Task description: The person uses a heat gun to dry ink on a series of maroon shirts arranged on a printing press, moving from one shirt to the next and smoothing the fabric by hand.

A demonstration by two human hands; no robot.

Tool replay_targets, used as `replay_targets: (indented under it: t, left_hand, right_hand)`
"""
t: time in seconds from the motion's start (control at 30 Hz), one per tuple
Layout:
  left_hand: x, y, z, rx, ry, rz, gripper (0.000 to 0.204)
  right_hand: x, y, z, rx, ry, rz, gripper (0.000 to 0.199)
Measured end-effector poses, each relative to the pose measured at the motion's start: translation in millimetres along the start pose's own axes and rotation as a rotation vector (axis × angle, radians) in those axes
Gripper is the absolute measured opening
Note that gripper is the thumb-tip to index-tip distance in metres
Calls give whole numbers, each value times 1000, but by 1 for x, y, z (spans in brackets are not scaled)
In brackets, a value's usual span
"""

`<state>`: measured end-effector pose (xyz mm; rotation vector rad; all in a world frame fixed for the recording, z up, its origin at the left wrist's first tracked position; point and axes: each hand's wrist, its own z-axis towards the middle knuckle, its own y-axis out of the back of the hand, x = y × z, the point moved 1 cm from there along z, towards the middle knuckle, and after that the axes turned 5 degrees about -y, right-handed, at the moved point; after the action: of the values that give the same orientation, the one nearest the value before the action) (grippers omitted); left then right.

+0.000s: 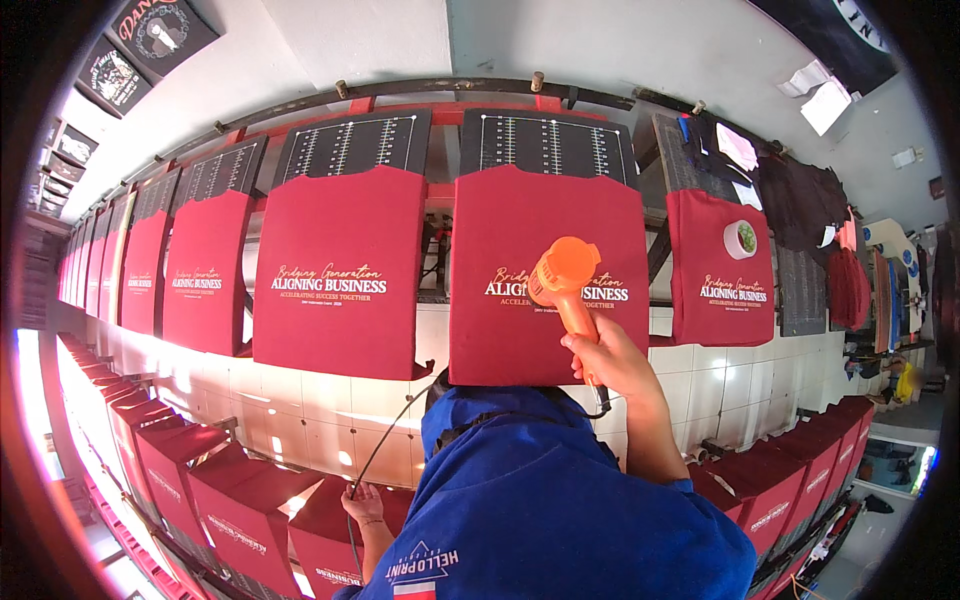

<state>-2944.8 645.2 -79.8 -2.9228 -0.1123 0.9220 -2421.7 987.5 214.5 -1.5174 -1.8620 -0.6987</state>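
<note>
The right hand point(612, 358) is clamped round the grip of an orange dryer point(568, 275), whose head covers part of the print point(607, 294) on the middle red shirt point(545, 225). That shirt lies stretched over a dark board point(550, 148), directly in front of the person. The cord point(385, 440) runs down on the left to the left hand point(364, 503); whether those fingers close on it or only let it pass cannot be told.

The step looks like warming or drying the print. To do it well, the dryer would best sweep evenly from end to end of the lettering, never dwelling on one spot, with the nozzle clear of the ink. Its gap above the cloth and its exact aim cannot be judged here. The left hand does well to carry slack out to the side, so the cord does not drag over fresh lettering. The cloth should stay flat on its board.

As for writing, the print has a gold script line, bold white capitals, smaller gold capitals and a tiny white line; the dryer hides some letters. The shirt to its left point(338, 250) shows the same design whole. White scales with numerals mark the board. The blue top point(560, 480) bears white lettering and a triangular mark, upside down in this view.
</note>
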Motion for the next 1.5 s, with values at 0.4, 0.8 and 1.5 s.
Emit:
replay_targets:
  t: [0.4, 0.8, 1.5]
  left_hand:
    - [8, -27, -1, 121, 46, 87, 37]
    - [3, -46, 3, 141, 11, 52, 40]
    - [-181, -212, 110, 345, -169, 150, 39]
  right_hand:
    - [8, -4, 5, 52, -39, -27, 36]
    - [15, -19, 9, 78, -56, -7, 37]
    - [33, -121, 24, -110, -6, 92, 25]
